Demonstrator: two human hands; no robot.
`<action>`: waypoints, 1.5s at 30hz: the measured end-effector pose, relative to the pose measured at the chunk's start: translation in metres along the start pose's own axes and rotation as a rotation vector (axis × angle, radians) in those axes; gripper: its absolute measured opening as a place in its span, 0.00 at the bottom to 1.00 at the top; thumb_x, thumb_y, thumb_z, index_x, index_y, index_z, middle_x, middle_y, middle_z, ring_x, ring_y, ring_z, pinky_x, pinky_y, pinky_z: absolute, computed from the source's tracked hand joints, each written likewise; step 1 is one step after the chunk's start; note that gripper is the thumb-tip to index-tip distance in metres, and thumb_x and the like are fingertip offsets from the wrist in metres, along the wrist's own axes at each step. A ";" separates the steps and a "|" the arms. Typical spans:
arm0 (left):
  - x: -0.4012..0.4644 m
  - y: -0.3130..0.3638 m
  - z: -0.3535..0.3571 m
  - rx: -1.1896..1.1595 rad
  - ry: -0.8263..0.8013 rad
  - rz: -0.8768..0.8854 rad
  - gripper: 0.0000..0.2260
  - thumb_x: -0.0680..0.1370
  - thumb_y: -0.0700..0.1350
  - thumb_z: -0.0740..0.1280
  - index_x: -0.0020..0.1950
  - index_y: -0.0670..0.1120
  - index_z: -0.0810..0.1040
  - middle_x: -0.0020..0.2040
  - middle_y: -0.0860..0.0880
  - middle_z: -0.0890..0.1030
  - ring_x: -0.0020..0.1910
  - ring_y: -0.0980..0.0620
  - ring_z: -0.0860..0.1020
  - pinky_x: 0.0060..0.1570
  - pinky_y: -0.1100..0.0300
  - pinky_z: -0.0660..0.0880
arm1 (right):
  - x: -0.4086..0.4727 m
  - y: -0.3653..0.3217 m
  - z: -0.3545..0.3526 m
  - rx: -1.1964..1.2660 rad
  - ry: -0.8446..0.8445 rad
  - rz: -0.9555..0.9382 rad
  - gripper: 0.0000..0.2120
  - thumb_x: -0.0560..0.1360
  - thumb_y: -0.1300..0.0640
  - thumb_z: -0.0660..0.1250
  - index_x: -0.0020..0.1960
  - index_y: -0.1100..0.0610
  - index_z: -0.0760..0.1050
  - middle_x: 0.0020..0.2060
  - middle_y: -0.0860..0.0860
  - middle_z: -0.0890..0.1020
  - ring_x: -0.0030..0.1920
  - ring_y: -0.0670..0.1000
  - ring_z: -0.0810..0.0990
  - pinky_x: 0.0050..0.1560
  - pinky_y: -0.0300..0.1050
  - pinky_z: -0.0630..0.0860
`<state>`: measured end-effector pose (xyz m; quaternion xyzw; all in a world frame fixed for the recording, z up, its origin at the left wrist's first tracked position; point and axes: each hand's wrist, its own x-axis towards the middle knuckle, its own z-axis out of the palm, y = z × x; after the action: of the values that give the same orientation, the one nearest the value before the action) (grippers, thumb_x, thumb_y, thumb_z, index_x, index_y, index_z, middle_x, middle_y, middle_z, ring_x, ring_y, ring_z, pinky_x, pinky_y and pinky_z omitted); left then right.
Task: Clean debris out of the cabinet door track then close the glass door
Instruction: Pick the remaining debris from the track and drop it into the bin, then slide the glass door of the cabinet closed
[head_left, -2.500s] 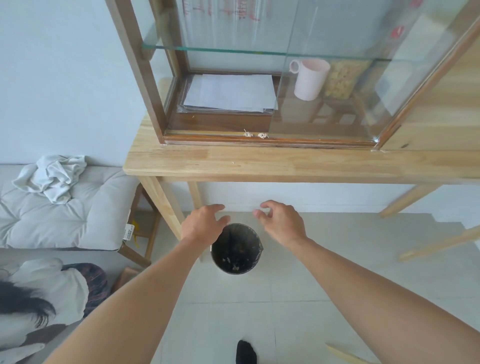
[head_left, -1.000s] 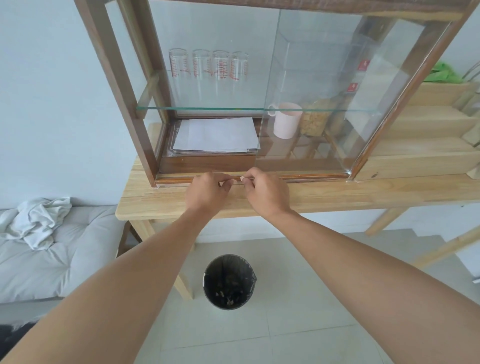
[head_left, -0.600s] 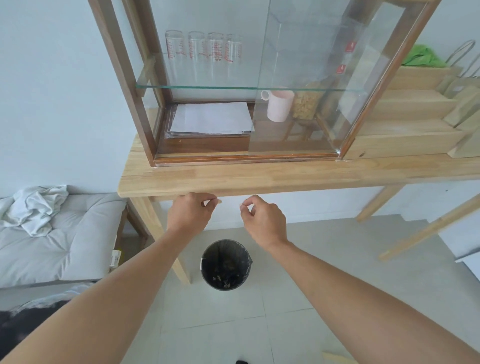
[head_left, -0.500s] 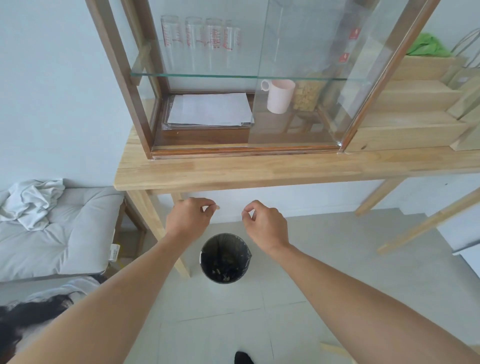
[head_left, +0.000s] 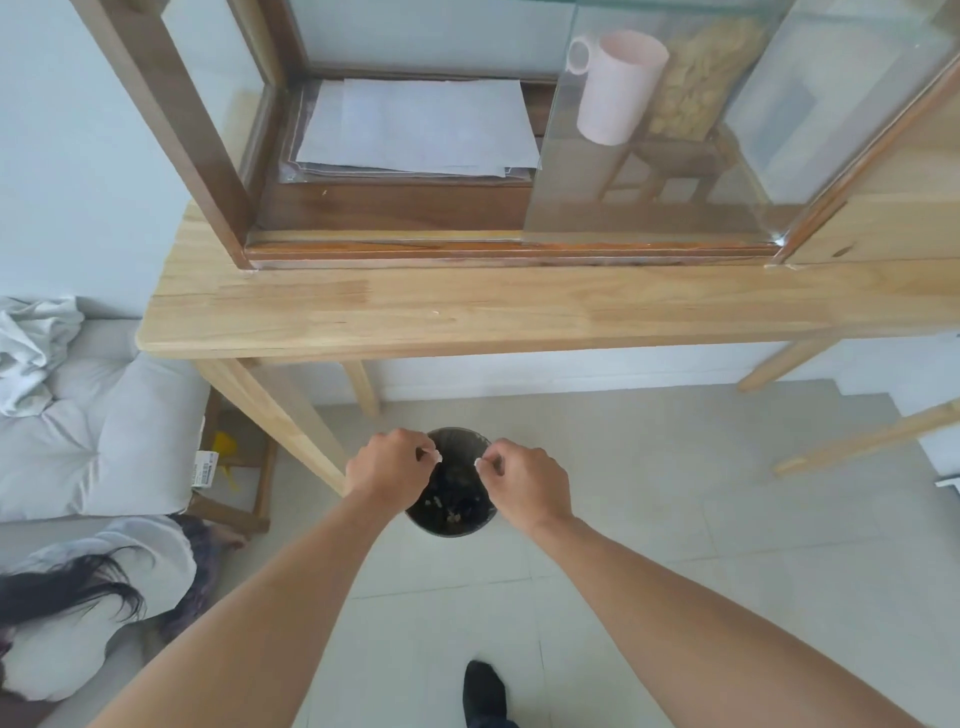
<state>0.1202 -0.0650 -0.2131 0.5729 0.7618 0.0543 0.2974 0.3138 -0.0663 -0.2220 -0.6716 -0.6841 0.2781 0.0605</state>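
Note:
Both hands hover over a small black bin (head_left: 451, 522) on the tiled floor. My left hand (head_left: 387, 467) pinches a small pale scrap of debris (head_left: 438, 457) between thumb and fingers. My right hand (head_left: 527, 480) pinches a similar scrap (head_left: 478, 461). Above, the wooden cabinet's door track (head_left: 415, 249) runs along its bottom front edge on the table. The sliding glass door (head_left: 675, 156) covers the right half, and the left half stands open. One tiny white speck (head_left: 435, 313) lies on the tabletop.
The light wooden table (head_left: 519, 312) carries the cabinet, which holds a paper stack (head_left: 415, 130), a pink mug (head_left: 615, 85) and a jar of snacks (head_left: 696, 83). A grey cushion with a white cloth (head_left: 31, 343) lies left. A person (head_left: 78, 597) lies at lower left. My dark shoe (head_left: 485, 693) shows below.
Both hands picked scraps from the track, drew back below the table edge and dropped down over the bin, still pinching them. The view tilted downward.

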 end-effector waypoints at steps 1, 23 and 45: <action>0.007 0.000 0.004 0.008 -0.015 -0.004 0.10 0.81 0.56 0.67 0.60 0.62 0.84 0.49 0.53 0.86 0.52 0.45 0.83 0.50 0.50 0.81 | 0.005 0.002 0.003 -0.004 -0.009 0.007 0.13 0.84 0.44 0.64 0.62 0.46 0.82 0.47 0.48 0.90 0.51 0.56 0.87 0.54 0.52 0.83; -0.049 0.025 -0.076 0.049 0.137 0.118 0.24 0.82 0.61 0.65 0.78 0.59 0.70 0.50 0.55 0.86 0.50 0.49 0.83 0.50 0.49 0.83 | -0.029 -0.029 -0.087 -0.012 0.184 -0.053 0.19 0.85 0.41 0.61 0.71 0.47 0.78 0.43 0.44 0.87 0.47 0.52 0.87 0.49 0.47 0.80; -0.096 0.049 -0.289 -0.090 0.742 0.203 0.46 0.78 0.57 0.73 0.84 0.54 0.44 0.84 0.44 0.58 0.78 0.36 0.63 0.72 0.37 0.67 | -0.025 -0.118 -0.307 -0.332 0.828 -0.463 0.26 0.79 0.55 0.71 0.76 0.57 0.75 0.78 0.60 0.71 0.77 0.66 0.70 0.71 0.68 0.74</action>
<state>0.0283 -0.0603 0.0814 0.5733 0.7538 0.3205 0.0196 0.3520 0.0083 0.0972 -0.5569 -0.7686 -0.1450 0.2795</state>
